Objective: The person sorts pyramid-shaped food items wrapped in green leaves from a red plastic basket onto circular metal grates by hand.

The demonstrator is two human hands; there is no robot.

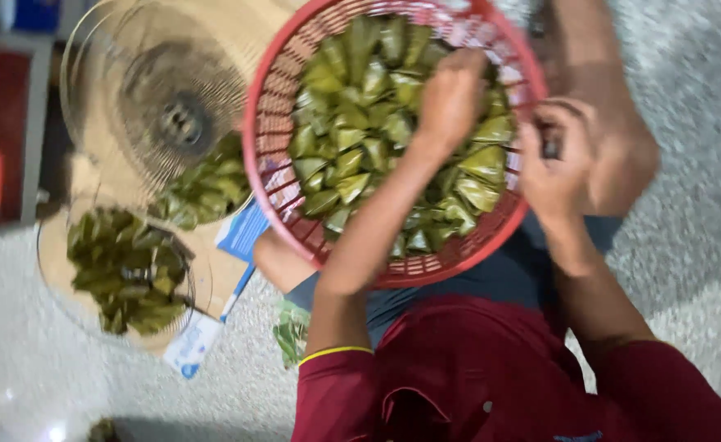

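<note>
Two hands work at a red plastic basket (272, 155) resting on the person's lap and heaped with green leaf-wrapped parcels (352, 139). Left hand (450, 102) is clenched down among the parcels, grasping some. Right hand (555, 164) pinches the basket's rim. Nearby on the floor sit a clear bowl (54, 282) of leaf parcels and a fan (152, 90).

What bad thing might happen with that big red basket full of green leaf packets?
The red basket seems to rest on the person's lap, steadied only by the right hand at its rim, so it might tip. The left hand digs into the heaped leaf packets, which could push some over the edge. The fan stands close and could get bumped.
</note>
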